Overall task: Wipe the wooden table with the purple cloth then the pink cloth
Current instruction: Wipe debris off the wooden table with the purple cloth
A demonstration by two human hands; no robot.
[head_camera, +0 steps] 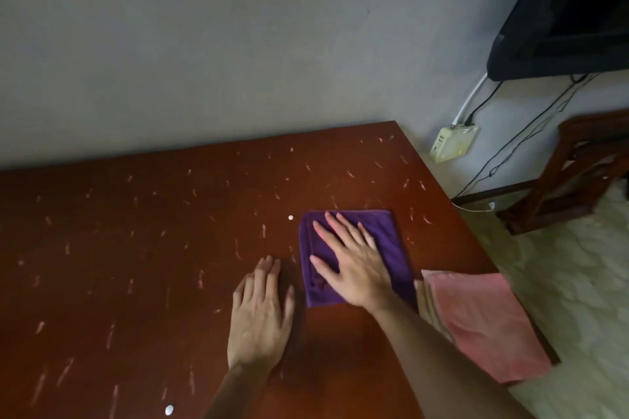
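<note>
Two hands are lying flat on the wooden bench (pixel 136 248). The right hand (pixel 354 269), grip released with fingers straight and spread, is pressing the folded purple cloth (pixel 391 241), whose long axis is running toward 12 o'clock. The left hand (pixel 260 313), also released, is resting on bare wood at the cloth's 8 o'clock. The pink cloth (pixel 483 323) is waiting at 4 o'clock, overhanging the bench edge, so the right hand is nearer it. Unwiped surface is lying mostly toward 9 o'clock. The right forearm is hiding the cloths' meeting edge.
</note>
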